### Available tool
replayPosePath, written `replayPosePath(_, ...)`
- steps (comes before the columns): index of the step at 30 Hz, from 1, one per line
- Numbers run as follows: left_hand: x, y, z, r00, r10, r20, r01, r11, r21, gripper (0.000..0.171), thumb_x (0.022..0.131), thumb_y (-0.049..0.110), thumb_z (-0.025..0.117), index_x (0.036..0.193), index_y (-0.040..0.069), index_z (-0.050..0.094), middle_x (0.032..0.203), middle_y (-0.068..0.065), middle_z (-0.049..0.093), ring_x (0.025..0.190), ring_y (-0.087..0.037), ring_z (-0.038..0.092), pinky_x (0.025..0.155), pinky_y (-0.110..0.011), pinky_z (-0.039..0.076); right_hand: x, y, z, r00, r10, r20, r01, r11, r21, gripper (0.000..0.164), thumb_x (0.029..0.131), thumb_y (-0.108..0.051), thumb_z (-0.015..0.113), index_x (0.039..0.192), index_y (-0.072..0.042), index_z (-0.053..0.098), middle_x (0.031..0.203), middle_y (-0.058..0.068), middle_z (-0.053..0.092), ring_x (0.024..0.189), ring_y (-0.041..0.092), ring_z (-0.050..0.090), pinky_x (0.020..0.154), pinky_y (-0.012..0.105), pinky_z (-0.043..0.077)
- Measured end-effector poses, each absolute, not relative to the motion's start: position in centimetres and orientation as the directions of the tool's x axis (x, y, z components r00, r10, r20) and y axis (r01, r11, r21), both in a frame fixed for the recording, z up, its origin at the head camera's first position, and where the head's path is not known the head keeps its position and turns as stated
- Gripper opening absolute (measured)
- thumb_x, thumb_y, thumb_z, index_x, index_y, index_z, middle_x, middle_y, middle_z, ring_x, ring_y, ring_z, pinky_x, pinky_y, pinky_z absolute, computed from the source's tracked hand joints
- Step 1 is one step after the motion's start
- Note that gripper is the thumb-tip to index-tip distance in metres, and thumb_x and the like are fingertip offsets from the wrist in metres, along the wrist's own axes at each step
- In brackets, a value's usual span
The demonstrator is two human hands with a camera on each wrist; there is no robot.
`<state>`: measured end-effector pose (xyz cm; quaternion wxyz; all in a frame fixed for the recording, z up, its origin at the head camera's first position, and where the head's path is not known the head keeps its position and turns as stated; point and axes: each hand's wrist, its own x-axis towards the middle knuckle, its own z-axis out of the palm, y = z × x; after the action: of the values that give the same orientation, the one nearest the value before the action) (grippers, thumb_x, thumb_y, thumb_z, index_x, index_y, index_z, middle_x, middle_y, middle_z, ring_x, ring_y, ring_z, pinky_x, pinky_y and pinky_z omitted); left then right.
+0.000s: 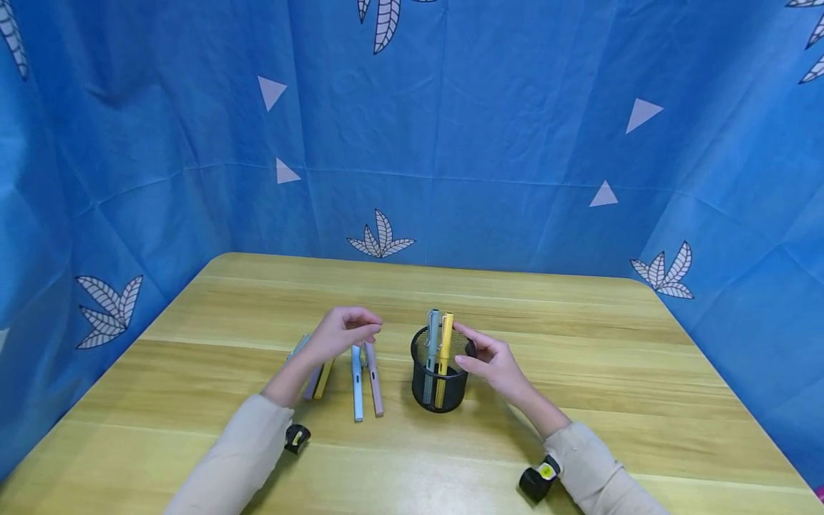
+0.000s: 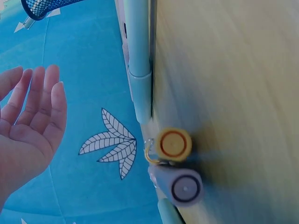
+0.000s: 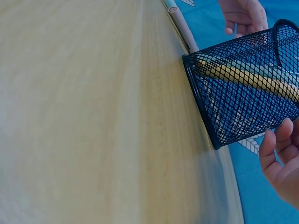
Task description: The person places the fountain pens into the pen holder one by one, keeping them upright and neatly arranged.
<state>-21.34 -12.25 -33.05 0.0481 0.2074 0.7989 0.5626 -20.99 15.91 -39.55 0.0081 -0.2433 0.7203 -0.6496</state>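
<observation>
My left hand (image 1: pixel 344 332) hovers over the far ends of a light blue pen (image 1: pixel 357 386) and a lilac pen (image 1: pixel 375 386) lying side by side. Its fingers are loosely bent with nothing between them, as the left wrist view also shows. A black mesh pen holder (image 1: pixel 421 386) stands upright to the right, with a grey-blue pen (image 1: pixel 432 336) and a yellow pen (image 1: pixel 446 336) leaning in it. My right hand (image 1: pixel 492 361) holds the pen holder's right side, thumb at the front of the rim and forefinger behind. In the right wrist view fingertips (image 3: pixel 286 123) meet the mesh.
Left of the loose pair, partly behind my left forearm, lie a yellow pen (image 1: pixel 324 379), a purple pen (image 1: pixel 312 383) and a teal pen (image 1: pixel 299 346). The wooden table (image 1: pixel 579 322) reaches back to a blue patterned curtain (image 1: pixel 489 143). Each wrist carries a black camera (image 1: pixel 537 483).
</observation>
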Motion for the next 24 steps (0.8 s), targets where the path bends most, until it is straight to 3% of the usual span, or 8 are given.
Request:
replayPosePath(3,-21.4,-12.6,-33.0,-0.912,0.382,0.149,0.271,0.288,0.919,0.017,0.088,0.002,0.054,0.099,-0.01,0.06,0.079,-0.009,0.062,0.078,-0.038,0.058,0.059,-0.023,0.048,-20.8,15.9,-39.2,-0.885,-0.356,0.299,-0.337,0.05,-0.94,0.051,0.081,0.005,0.059,0.129,0.007,0.042,0.121,0.025,0.044,0.064,0.006,0.043,0.054,0.017,0.04)
replayPosePath(5,-21.6,-12.9,-33.3,-0.915,0.377,0.142,0.263,0.293,0.919,0.018,0.088,0.004,0.054,0.1,-0.009,0.06,0.08,-0.01,0.063,0.077,-0.032,0.06,0.059,-0.023,0.048,-20.4,15.7,-38.4,-0.884,-0.358,0.3,-0.343,0.063,-0.937,0.05,0.081,0.006,0.058,0.128,0.008,0.041,0.102,0.02,0.051,0.061,0.005,0.04,0.053,0.017,0.038)
replayPosePath(10,-22.9,-14.0,-35.1,-0.919,0.369,0.136,0.251,0.284,0.925,0.023,0.088,0.012,0.057,0.102,-0.006,0.06,0.088,-0.019,0.062,0.081,-0.037,0.059,0.063,-0.036,0.051,-19.8,15.4,-37.1,-0.88,-0.366,0.302,-0.354,0.081,-0.932,0.05,0.08,0.01,0.055,0.127,0.013,0.038,0.072,0.005,0.038,0.057,0.004,0.037,0.051,0.016,0.037)
replayPosePath(14,-23.1,-14.7,-35.6,-0.925,0.358,0.128,0.241,0.29,0.926,0.024,0.088,0.014,0.057,0.103,-0.004,0.06,0.092,-0.018,0.061,0.081,-0.033,0.059,0.068,-0.045,0.05,-20.6,15.7,-38.3,-0.88,-0.368,0.301,-0.348,0.069,-0.935,0.05,0.08,0.011,0.056,0.128,0.011,0.039,0.076,0.004,0.041,0.058,0.005,0.038,0.051,0.017,0.038)
replayPosePath(17,-23.1,-15.1,-35.6,-0.928,0.352,0.124,0.239,0.304,0.922,0.024,0.088,0.014,0.057,0.103,-0.004,0.06,0.093,-0.02,0.061,0.079,-0.03,0.06,0.068,-0.045,0.05,-21.1,15.9,-39.0,-0.883,-0.367,0.293,-0.338,0.063,-0.939,0.051,0.081,0.009,0.057,0.129,0.007,0.041,0.075,0.003,0.042,0.058,0.006,0.04,0.051,0.017,0.039)
replayPosePath(24,-23.2,-16.1,-35.7,-0.936,0.336,0.104,0.217,0.319,0.922,0.025,0.088,0.014,0.058,0.103,-0.005,0.06,0.091,-0.021,0.061,0.08,-0.037,0.058,0.065,-0.04,0.051,-21.0,16.1,-39.3,-0.885,-0.365,0.288,-0.334,0.066,-0.94,0.051,0.082,0.003,0.059,0.13,0.004,0.042,0.075,0.006,0.042,0.059,0.006,0.042,0.052,0.02,0.042)
